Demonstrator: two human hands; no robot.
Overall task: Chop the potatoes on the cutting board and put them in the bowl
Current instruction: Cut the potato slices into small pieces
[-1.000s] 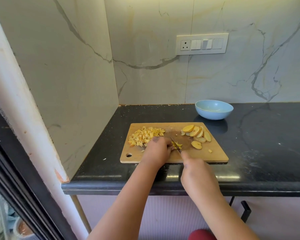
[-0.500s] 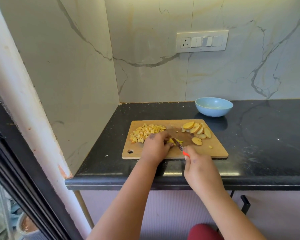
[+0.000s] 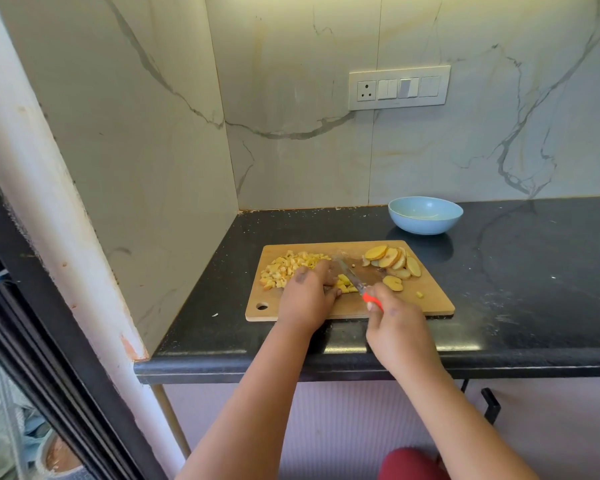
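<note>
Right hand [image 3: 397, 323] grips the knife [image 3: 352, 280], blade angled toward the worktop's back-left corner, just right of the potato pieces [image 3: 343, 284] pinned under the left hand [image 3: 307, 296].

1. I count one cutting board [image 3: 426, 303] at the counter's front edge.
2. One bowl [image 3: 425, 215] behind the board's far right corner.
3. One knife [image 3: 355, 283].
4. Two hands: left hand [image 3: 305, 296], right hand [image 3: 400, 330].
5. One pile of potato cubes [image 3: 288, 268]; roughly eight potato slices [image 3: 394, 263], overlapping, so the count is uncertain.
</note>
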